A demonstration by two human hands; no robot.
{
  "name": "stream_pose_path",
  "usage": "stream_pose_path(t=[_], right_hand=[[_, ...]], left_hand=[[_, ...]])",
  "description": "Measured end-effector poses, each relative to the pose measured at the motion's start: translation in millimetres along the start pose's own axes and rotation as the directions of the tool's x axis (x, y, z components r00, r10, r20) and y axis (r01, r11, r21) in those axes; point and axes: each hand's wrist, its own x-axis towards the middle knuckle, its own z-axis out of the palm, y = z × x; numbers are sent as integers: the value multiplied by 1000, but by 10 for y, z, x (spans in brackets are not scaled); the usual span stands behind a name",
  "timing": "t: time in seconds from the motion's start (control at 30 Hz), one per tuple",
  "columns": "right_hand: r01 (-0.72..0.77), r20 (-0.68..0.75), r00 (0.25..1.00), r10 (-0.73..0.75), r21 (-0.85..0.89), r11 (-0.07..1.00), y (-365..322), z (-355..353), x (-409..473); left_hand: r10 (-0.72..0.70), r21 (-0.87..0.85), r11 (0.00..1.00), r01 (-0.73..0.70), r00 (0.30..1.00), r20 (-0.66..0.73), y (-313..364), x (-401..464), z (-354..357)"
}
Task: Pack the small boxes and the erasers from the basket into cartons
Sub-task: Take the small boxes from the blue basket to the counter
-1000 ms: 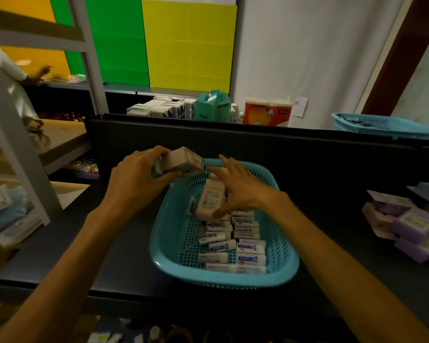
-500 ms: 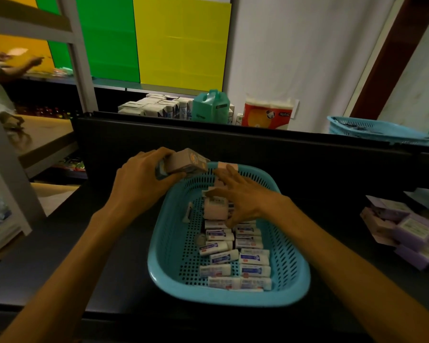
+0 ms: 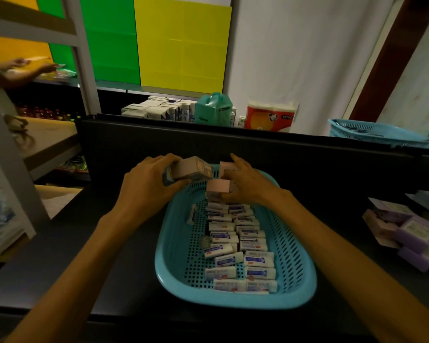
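A light blue perforated basket (image 3: 292, 246) sits on the dark counter, with several white erasers (image 3: 235, 246) lying in rows inside. My left hand (image 3: 149, 184) is shut on a small grey-brown box (image 3: 192, 168), held over the basket's far left rim. My right hand (image 3: 248, 184) grips pale pink small boxes (image 3: 217, 188) at the basket's far end; another pink box (image 3: 226, 165) pokes up behind its fingers.
Purple cartons (image 3: 416, 233) are piled at the right of the counter. A black partition (image 3: 258, 149) rises behind the basket, with a second blue basket (image 3: 379, 133), a teal jug, a paper-roll pack and boxes beyond. Metal shelving (image 3: 8, 169) and another person's arms stand left.
My right hand let go of the long box it held upright and closed around pink boxes at the basket's far end. My left hand kept its box in place. The view tilted down slightly.
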Motion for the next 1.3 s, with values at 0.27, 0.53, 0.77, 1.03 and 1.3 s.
stream_pose_path(t=[0.27, 0.53, 0.77, 1.03, 1.3], right_hand=[[-34, -97, 995, 35, 18, 999, -4, -49, 77], [-127, -54, 990, 129, 41, 991, 48, -80, 102], [-16, -151, 987, 45, 187, 982, 55, 8, -119], [22, -473, 872, 130, 303, 953, 279, -385, -909], [-60, -605, 749, 272, 347, 936, 1046, -526, -2045]], left_hand=[[-1, 26, 1000, 0, 1000, 18, 2, -1, 10], [13, 12, 1000, -13, 1000, 10, 50, -16, -19], [33, 26, 999, -33, 999, 19, 111, -41, -27], [118, 14, 993, -118, 993, -18, 570, -26, 27], [297, -44, 954, -298, 955, -16, 1554, 68, 314]])
